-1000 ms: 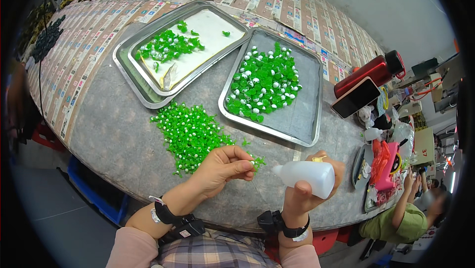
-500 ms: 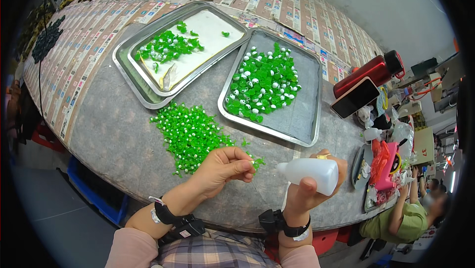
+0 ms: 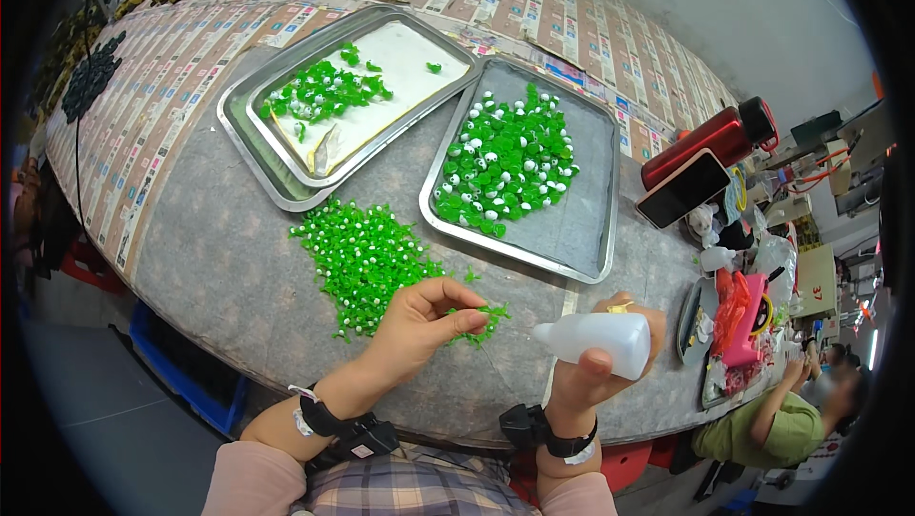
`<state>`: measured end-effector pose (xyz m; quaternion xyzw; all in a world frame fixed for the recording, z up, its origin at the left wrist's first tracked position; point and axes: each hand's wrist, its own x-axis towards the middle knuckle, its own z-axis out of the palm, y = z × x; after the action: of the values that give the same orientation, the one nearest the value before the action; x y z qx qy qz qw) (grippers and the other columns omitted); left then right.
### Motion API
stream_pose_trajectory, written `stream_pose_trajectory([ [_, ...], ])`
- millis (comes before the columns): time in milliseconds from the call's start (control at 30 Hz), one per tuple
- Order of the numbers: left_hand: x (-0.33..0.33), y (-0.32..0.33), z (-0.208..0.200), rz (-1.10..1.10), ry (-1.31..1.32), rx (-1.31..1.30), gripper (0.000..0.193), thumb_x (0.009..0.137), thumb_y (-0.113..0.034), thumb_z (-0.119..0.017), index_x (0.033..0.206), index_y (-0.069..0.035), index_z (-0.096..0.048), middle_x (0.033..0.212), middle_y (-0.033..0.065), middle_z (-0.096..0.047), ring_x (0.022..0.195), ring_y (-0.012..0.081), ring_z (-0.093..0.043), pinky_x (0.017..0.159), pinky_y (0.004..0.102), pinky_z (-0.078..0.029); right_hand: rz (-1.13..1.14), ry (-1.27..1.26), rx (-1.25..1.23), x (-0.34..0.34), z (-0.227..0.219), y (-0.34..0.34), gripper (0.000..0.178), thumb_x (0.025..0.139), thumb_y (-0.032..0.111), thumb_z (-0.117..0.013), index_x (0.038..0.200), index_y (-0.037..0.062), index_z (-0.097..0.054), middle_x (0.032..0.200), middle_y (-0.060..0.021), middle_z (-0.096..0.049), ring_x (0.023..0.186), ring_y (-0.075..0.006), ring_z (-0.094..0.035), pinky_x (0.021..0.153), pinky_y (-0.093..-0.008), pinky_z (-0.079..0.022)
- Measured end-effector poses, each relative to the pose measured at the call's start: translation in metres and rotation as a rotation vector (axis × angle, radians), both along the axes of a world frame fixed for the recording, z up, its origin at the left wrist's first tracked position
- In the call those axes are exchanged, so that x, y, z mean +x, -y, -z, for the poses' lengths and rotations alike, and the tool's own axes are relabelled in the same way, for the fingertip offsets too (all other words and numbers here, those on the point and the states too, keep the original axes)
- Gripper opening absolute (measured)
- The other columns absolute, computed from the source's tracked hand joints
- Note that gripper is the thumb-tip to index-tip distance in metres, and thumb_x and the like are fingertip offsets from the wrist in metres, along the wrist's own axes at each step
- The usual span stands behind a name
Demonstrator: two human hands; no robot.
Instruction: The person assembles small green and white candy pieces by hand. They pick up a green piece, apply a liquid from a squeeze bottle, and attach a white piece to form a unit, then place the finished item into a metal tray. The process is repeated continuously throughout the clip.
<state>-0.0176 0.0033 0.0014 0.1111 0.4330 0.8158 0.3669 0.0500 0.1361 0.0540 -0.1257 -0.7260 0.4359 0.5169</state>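
My left hand (image 3: pixel 419 327) is closed in a pinch, thumb against forefinger, on a small green plastic piece (image 3: pixel 495 312). More of the same green shows just under the fingertips. A translucent white squeeze bottle (image 3: pixel 604 340) lies tilted in my right hand (image 3: pixel 574 384), its nozzle pointing left toward the pinched piece, with a gap between them. My right thumb and fingers are wrapped round the bottle. Beside my left hand spreads a heap of small green pieces with white dots (image 3: pixel 367 259).
A metal tray (image 3: pixel 599 263) holds green pieces with white eye-like balls. Left of it, stacked trays (image 3: pixel 278 194) carry more on white sheet. At right lie a red flask (image 3: pixel 701 146), a phone (image 3: pixel 682 188) and a pink container (image 3: pixel 745 330). A person in green (image 3: pixel 786 430) sits beyond.
My left fingers have shifted slightly up and closed more on the green piece. More green shows under the fingertips. The bottle stays nearly where it was, tilted a little differently.
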Motion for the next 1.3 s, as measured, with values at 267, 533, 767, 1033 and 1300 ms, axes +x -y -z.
stream_pose_trajectory([
  [267,0.000,0.000,0.001,-0.025,-0.011,-0.003,0.011,0.072,-0.001,-0.060,0.083,-0.002,-0.055,0.081,0.0062,-0.057,0.071,0.0133,-0.057,0.066,0.0247,-0.048,-0.176,0.031,-0.018,0.006,0.006,-0.007,0.055,0.061,0.044,-0.069,0.085,0.0010,-0.045,0.072,-0.0040,-0.042,0.060,-0.0157,-0.043,0.055,-0.0284,-0.035],
  [533,0.000,0.001,0.000,-0.039,-0.019,-0.006,0.011,0.072,-0.001,-0.059,0.083,-0.001,-0.055,0.078,0.0065,-0.058,0.069,0.0134,-0.057,0.064,0.0245,-0.047,0.128,-0.147,-0.060,0.010,-0.001,-0.014,0.057,0.068,0.049,-0.060,0.091,0.0011,-0.040,0.078,-0.0055,-0.045,0.067,-0.0143,-0.045,0.064,-0.0282,-0.041],
  [767,0.000,0.000,-0.003,-0.103,0.059,-0.053,0.009,0.073,-0.003,-0.059,0.081,-0.001,-0.055,0.070,0.0062,-0.058,0.064,0.0130,-0.057,0.062,0.0243,-0.047,0.033,0.307,-0.266,0.047,0.010,-0.097,0.032,0.075,0.013,-0.058,0.098,-0.0006,-0.041,0.088,-0.0079,-0.051,0.081,-0.0121,-0.050,0.072,-0.0245,-0.041],
  [1033,0.000,-0.002,-0.003,-0.087,0.089,-0.022,0.008,0.074,-0.005,-0.059,0.081,-0.002,-0.054,0.071,0.0061,-0.058,0.064,0.0125,-0.057,0.061,0.0245,-0.048,-0.012,0.472,-0.362,0.085,0.064,-0.137,0.038,0.073,0.001,-0.056,0.107,-0.0001,-0.039,0.104,-0.0126,-0.051,0.090,-0.0152,-0.049,0.078,-0.0251,-0.038],
  [1300,0.000,0.000,-0.001,-0.076,0.093,-0.022,0.009,0.075,-0.005,-0.058,0.082,-0.002,-0.054,0.072,0.0061,-0.058,0.064,0.0119,-0.057,0.062,0.0247,-0.049,0.109,0.499,0.319,0.026,-0.019,-0.074,0.020,0.070,0.004,-0.059,0.089,-0.0001,-0.055,0.083,-0.0085,-0.057,0.073,-0.0172,-0.054,0.065,-0.0268,-0.041],
])
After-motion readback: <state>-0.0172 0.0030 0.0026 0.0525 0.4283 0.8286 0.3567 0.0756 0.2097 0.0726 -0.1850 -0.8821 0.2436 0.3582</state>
